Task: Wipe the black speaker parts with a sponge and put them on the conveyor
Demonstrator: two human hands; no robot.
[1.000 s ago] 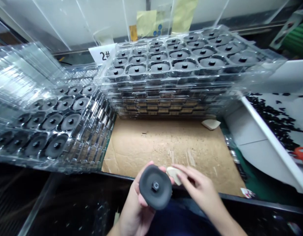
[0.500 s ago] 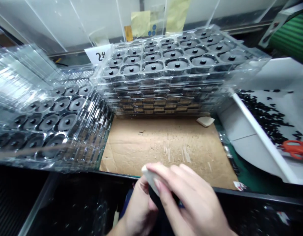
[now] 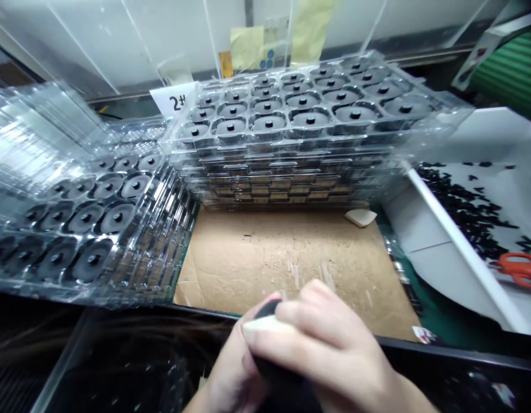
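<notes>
Low at the front edge of the work surface, my left hand (image 3: 233, 364) is closed round a dark disc-like part (image 3: 276, 370), much of it hidden by my fingers. Over it, my right hand (image 3: 334, 338) pinches a small white sponge wedge (image 3: 265, 324), pressed against the part. Both hands touch each other or nearly so, and motion blurs them slightly. Beyond them lies a brown cardboard sheet (image 3: 248, 258), with a second pale wedge (image 3: 360, 217) on its far right corner.
Clear plastic trays (image 3: 286, 140) with dark round parts are stacked behind the cardboard. More filled trays (image 3: 140, 229) stand at left. On the right, a white bin (image 3: 454, 246) holds small black pieces (image 3: 467, 212) and orange-handled scissors (image 3: 521, 268). A "2#" paper sign (image 3: 173, 100) stands behind.
My right hand has turned over the part, and the sponge wedge now lies flatter, lower and slightly left. More of the dark part's upper edge shows. The trays and bin stay put.
</notes>
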